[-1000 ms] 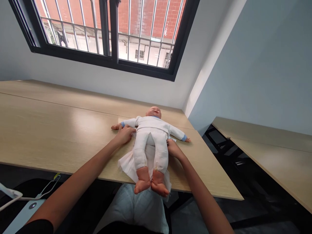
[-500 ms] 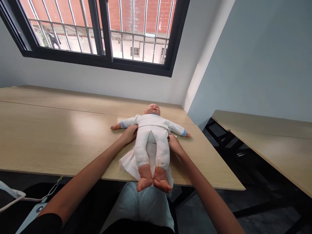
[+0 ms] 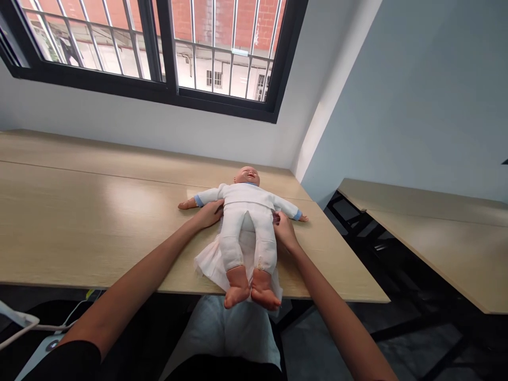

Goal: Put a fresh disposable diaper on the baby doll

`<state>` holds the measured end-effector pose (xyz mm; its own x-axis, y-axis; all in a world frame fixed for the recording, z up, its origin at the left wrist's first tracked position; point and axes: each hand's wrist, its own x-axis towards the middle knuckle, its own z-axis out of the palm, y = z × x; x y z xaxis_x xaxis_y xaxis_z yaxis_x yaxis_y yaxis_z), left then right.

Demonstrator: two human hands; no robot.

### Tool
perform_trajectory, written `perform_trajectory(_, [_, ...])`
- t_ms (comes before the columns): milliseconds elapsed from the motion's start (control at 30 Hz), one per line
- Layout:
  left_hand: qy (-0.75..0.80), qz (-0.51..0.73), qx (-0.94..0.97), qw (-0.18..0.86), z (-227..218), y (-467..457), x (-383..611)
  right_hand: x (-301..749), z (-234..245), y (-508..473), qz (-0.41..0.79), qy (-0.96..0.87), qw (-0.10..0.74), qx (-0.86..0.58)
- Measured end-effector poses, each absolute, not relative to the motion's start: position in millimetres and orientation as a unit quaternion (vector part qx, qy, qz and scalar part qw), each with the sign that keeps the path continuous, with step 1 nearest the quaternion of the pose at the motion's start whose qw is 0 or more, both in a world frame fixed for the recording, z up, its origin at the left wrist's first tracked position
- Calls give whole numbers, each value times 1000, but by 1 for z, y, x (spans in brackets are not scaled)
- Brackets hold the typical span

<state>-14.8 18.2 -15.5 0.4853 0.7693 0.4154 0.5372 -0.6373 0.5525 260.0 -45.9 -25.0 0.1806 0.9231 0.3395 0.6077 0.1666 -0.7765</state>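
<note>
A baby doll (image 3: 248, 233) in a white top with blue cuffs and white trousers lies face up on the table, arms spread and bare feet over the front edge. Beneath its legs a pale pink cloth (image 3: 209, 258) is spread, its hem fanned out at the left. My left hand (image 3: 211, 212) rests against the doll's waist at the left, its fingertips hidden by the clothing. At the opposite hip, my right hand (image 3: 284, 227) has its fingers curled in at the doll's side; what they pinch is too small to make out.
The wooden table (image 3: 79, 222) ends at a corner on the right. Beyond a gap stands a second table (image 3: 432, 227) with dark legs. A barred window (image 3: 159, 47) is in the wall behind. At lower left are a white cable (image 3: 24, 328) and a pale device (image 3: 39, 354).
The camera view has shifted slightly. My right hand has moved a little at the doll's hip, and a small white bit beside it no longer shows. The doll lies as before.
</note>
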Motion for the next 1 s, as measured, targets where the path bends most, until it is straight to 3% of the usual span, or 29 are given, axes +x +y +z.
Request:
perform_trajectory(200, [487,380,766,178,12,-20,-11,256,2,-86,151,-576,528,-605])
perform_trajectory(433, [497,361,757,223,-13,-147,14,215,-7,-199,222,-566,414,-678])
perform_trajectory(633, [534,329,748,216,-13,-188,32,210,-16,-211,249,-547,415,-683])
perform_trajectory(767, [559,286,727,279,4,-189,28,229,-7,-209,196,-530,401,-721])
perform_trajectory(1000, [529,371,655,392,5,-165,-3,251,-5,-201,59,-587,337,-734])
